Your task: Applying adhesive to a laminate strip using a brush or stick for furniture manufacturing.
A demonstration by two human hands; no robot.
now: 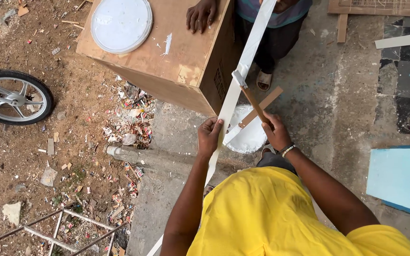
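A long white strip [243,66] runs from the top middle down past my body to the bottom left. My left hand [209,137] grips its edge near the middle. My right hand [275,132] holds a brush by its wooden handle [255,104], and the white-coated brush head [239,78] rests on the strip. Below my hands sits a round pot of white paint [248,137] with a wooden stick [262,105] across it. Another person stands at the top, one hand [200,15] on a cardboard box [186,57], and seems to hold the strip's far end.
A round white lid [121,23] lies on the box. A wheel [13,97] stands at the left on dirt strewn with scraps [129,123]. A metal frame [58,232] lies bottom left. A light blue board [402,178] lies at the right, wooden boards [380,7] at top right.
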